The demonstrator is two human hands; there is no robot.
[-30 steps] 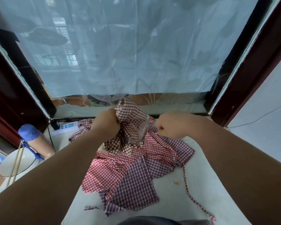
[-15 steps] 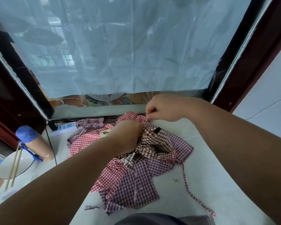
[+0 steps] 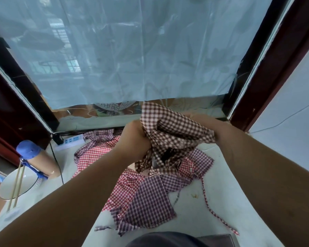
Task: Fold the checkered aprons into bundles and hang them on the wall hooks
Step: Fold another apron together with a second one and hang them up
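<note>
Gripping a brown-and-white checkered apron (image 3: 175, 129), the left hand (image 3: 134, 139) fists its bunched edge while the right hand (image 3: 221, 131) clutches the opposite edge, fingers hidden by cloth. It hangs crumpled above a red checkered apron (image 3: 93, 157) and a purple checkered apron (image 3: 150, 202), both heaped on the bench (image 3: 212, 202).

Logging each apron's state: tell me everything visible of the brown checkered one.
The brown checkered apron is thin brown-and-white gingham cloth, crumpled into loose folds, held over the other aprons on the table. The left hand grips its left side, the right hand its right edge. Its lower folds hang onto that pile.
</note>
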